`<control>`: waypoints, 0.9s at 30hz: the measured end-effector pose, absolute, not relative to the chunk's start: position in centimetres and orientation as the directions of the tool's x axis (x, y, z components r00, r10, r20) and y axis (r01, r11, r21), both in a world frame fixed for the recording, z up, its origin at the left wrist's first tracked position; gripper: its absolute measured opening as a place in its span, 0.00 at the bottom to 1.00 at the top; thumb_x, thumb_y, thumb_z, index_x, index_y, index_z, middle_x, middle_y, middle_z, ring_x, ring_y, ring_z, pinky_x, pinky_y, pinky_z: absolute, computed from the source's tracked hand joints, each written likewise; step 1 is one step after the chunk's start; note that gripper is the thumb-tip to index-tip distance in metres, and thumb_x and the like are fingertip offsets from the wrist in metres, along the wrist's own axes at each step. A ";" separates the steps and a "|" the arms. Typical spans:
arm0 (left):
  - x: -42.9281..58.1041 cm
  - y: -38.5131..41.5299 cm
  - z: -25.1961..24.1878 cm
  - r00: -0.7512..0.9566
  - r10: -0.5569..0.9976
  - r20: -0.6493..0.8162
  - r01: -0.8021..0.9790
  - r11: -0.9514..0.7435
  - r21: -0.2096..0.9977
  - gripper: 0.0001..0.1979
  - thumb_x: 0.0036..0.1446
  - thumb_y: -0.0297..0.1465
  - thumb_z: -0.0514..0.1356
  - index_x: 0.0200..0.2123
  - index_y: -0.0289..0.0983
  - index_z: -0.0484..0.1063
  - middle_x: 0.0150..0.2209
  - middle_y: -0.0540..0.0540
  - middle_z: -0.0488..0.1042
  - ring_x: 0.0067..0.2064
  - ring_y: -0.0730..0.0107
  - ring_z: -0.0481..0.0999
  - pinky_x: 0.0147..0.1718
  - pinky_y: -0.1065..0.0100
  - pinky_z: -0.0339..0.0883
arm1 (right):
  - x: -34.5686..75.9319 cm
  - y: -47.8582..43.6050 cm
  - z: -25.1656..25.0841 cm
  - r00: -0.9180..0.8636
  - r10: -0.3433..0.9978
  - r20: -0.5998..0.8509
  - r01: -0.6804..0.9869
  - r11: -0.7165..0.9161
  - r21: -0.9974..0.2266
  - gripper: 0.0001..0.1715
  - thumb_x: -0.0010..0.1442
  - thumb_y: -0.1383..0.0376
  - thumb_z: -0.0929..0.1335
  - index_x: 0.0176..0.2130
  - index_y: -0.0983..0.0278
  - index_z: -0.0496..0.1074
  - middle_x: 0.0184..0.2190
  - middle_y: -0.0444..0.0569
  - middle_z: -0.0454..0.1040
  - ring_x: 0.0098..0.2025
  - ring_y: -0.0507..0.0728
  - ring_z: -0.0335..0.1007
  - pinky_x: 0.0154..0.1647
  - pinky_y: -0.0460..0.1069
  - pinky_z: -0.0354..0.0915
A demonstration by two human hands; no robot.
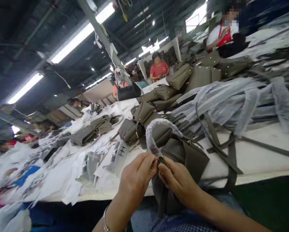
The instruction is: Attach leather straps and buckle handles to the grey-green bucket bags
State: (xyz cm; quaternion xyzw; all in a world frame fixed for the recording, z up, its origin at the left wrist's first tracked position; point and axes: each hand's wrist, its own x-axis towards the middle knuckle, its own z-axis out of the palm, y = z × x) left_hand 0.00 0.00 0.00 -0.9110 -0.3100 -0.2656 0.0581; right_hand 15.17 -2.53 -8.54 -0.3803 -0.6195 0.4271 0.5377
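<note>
A dark olive handbag [172,151] leans on the table's front edge, its lower part hanging over my lap. Its handle [152,133] arches up, wrapped in clear plastic film. Both hands meet at the near end of that handle, where a gold-coloured buckle or ring shows. My left hand [137,175] pinches the handle end between thumb and fingers. From the other side my right hand [177,178] closes on the same spot, thumb on top. A strap [163,199] dangles below my fingers. The fingertips partly hide the fitting.
Several olive bags [180,77] are heaped at the back of the white table [262,151]. Plastic-wrapped straps [221,96] and loose straps [265,145] lie to the right. White wrapping sheets [59,174] cover the left side. Co-workers sit farther off, one in a red shirt [159,69].
</note>
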 end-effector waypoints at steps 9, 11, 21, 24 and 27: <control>-0.5 0.0 -0.8 0.705 0.488 0.515 0.555 -0.831 0.027 0.06 0.66 0.27 0.56 0.45 0.35 0.70 0.40 0.43 0.76 0.41 0.69 0.77 0.42 0.72 0.72 | 14.8 -2.0 -7.9 -0.111 0.947 0.303 -0.116 0.290 -0.950 0.19 0.71 0.52 0.56 0.37 0.61 0.63 0.20 0.37 0.61 0.21 0.50 0.56 0.23 0.46 0.54; -0.4 0.1 -1.0 0.694 0.544 0.471 0.554 -0.822 0.133 0.05 0.66 0.27 0.56 0.43 0.36 0.71 0.39 0.45 0.75 0.39 0.71 0.76 0.40 0.74 0.72 | 14.9 -1.9 -7.9 -0.114 0.946 0.303 -0.171 0.282 -0.944 0.17 0.71 0.52 0.57 0.43 0.61 0.64 0.19 0.36 0.61 0.20 0.49 0.56 0.23 0.45 0.55; -0.3 0.3 -0.8 0.478 0.666 0.573 0.564 -0.732 0.382 0.03 0.61 0.24 0.62 0.36 0.38 0.73 0.35 0.49 0.75 0.35 0.75 0.75 0.36 0.76 0.71 | 15.5 -2.0 -7.6 -0.202 0.920 0.336 -0.246 0.285 -0.927 0.16 0.72 0.54 0.56 0.42 0.61 0.63 0.23 0.38 0.62 0.24 0.49 0.58 0.28 0.45 0.57; -0.2 0.4 -0.9 0.423 0.667 0.613 0.535 -0.730 0.425 0.10 0.56 0.27 0.67 0.42 0.39 0.73 0.39 0.48 0.75 0.36 0.75 0.77 0.35 0.76 0.73 | 15.6 -2.1 -7.3 -0.212 0.926 0.313 -0.219 0.267 -0.938 0.15 0.72 0.54 0.57 0.42 0.61 0.64 0.23 0.38 0.62 0.25 0.49 0.58 0.28 0.45 0.57; -0.1 0.3 -0.8 0.451 0.665 0.595 0.536 -0.735 0.415 0.13 0.53 0.28 0.69 0.43 0.40 0.74 0.41 0.48 0.76 0.37 0.73 0.78 0.37 0.74 0.75 | 15.6 -2.2 -7.0 -0.209 0.929 0.305 -0.212 0.261 -0.942 0.14 0.72 0.55 0.57 0.43 0.61 0.64 0.24 0.38 0.62 0.25 0.50 0.59 0.28 0.45 0.57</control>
